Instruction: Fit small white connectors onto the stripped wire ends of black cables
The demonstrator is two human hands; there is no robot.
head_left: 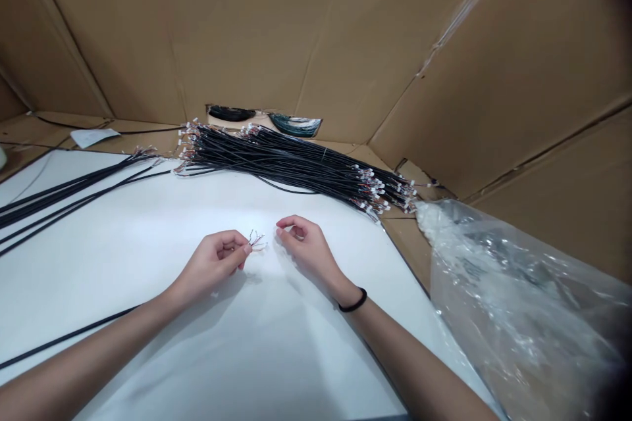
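My left hand (211, 262) pinches the fanned wires (255, 243) at their base; a light, steady grip suits them. My right hand (312, 251) curls nearby, fingertips nearly together; I cannot tell if they hold anything.

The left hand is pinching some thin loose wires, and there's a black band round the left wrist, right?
Not quite: the head view shows the black band on the wrist of the right hand, not the left. The left hand is indeed pinching thin loose wires.

Bright glare on white tabletop (222, 210) — soft shadows, dark right corners.
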